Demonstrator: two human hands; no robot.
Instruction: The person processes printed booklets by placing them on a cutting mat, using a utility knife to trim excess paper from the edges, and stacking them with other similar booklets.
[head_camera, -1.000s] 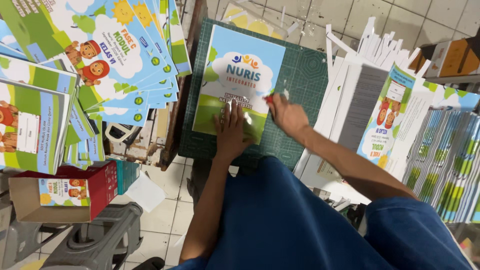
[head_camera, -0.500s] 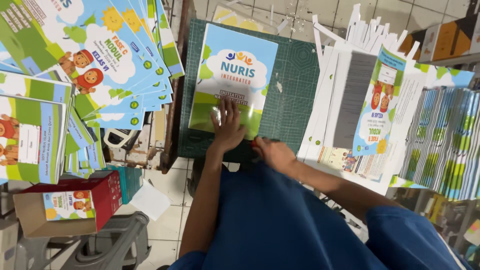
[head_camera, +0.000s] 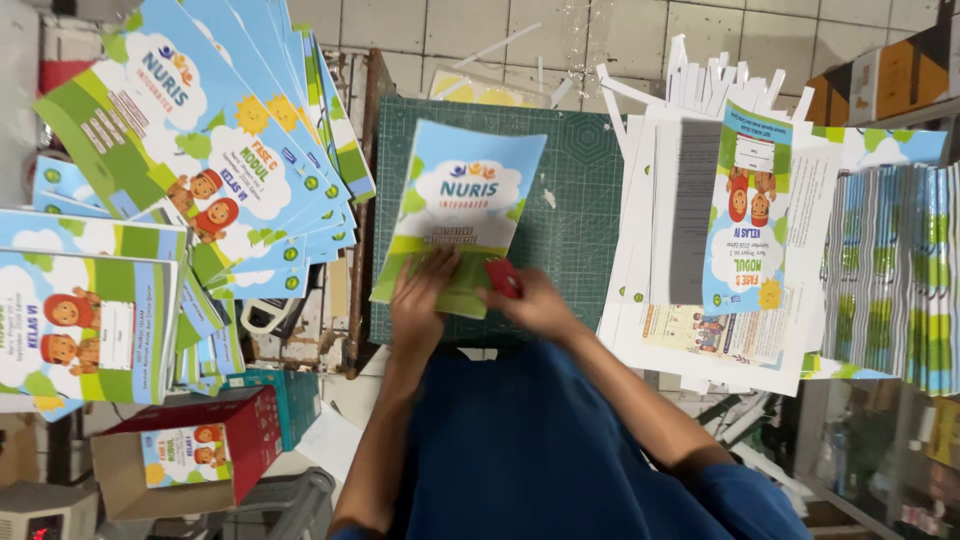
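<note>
Under left fingers (head_camera: 425, 275), booklet (head_camera: 462, 210), red cutter (head_camera: 503, 277) rt

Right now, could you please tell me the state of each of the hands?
Left hand: open, pressing flat on the booklet.
Right hand: closed around a small red tool.

We have a single view, from a camera on the person's head, looking almost straight down past the blue-clad lap. It sits close above the green cutting mat (head_camera: 575, 200), which fills the middle. The booklet stacks (head_camera: 190, 160) at the edges look stretched, perhaps by a wide lens.
</note>
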